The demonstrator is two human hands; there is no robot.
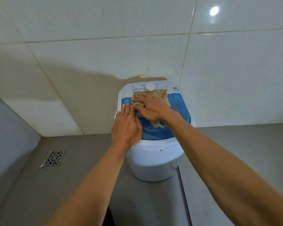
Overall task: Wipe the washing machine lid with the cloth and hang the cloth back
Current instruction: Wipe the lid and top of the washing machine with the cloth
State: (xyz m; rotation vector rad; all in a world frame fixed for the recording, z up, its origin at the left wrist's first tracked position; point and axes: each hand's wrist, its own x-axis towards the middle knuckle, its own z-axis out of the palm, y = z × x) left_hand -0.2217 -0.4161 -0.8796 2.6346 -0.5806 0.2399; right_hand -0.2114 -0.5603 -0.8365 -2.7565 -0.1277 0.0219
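Observation:
A small white washing machine [153,162] stands on the floor against the tiled wall. Its blue translucent lid [178,108] faces up, with a white dial [149,86] on the panel behind it. A frayed beige cloth [160,97] lies spread on the far half of the lid. My right hand [151,108] lies palm down on the cloth, fingers curled into its left part. My left hand [126,126] rests flat on the lid's left front edge, fingers together, holding nothing. Part of the cloth is hidden under my right hand.
White wall tiles [88,46] rise right behind the machine. A metal floor drain [53,158] sits in the grey floor to the left. A grey panel [6,128] closes the left side. A floor seam [184,193] runs toward me beside the machine.

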